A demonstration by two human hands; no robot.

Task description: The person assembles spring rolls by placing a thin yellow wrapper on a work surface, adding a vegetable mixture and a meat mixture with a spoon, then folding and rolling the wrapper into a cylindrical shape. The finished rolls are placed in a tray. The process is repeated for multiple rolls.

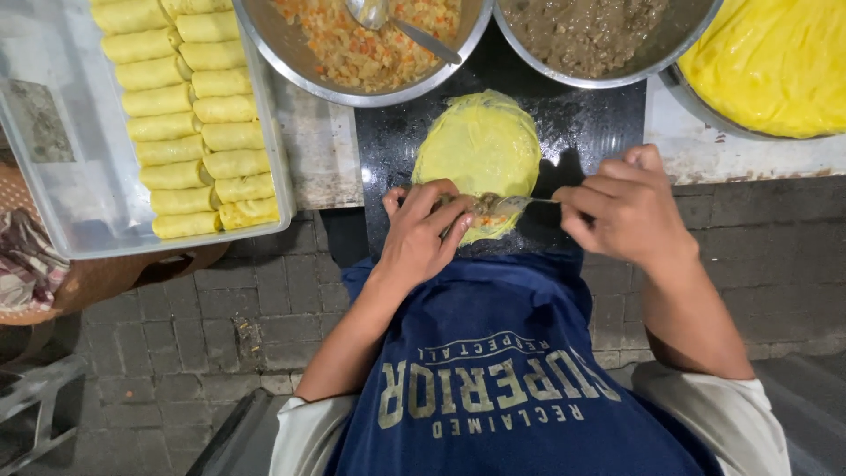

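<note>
A right hand grips a spoon over a yellow crepe's near edge. The left hand, fingers curled loosely (grasping nothing), steadies the filling there; bowls crowd the dark board's far side.

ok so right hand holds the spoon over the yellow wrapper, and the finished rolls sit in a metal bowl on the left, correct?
Not quite. The head view shows the rolls in a clear plastic tray, not a metal bowl. The rest holds: right hand holds the spoon over the yellow wrapper.

Grey paving bricks cover the floor from nine to six o'clock, littered with small debris. A pale, stained worktop with a dark slab runs across twelve o'clock. A metal frame sits at eight o'clock. Lighting is dim.
</note>
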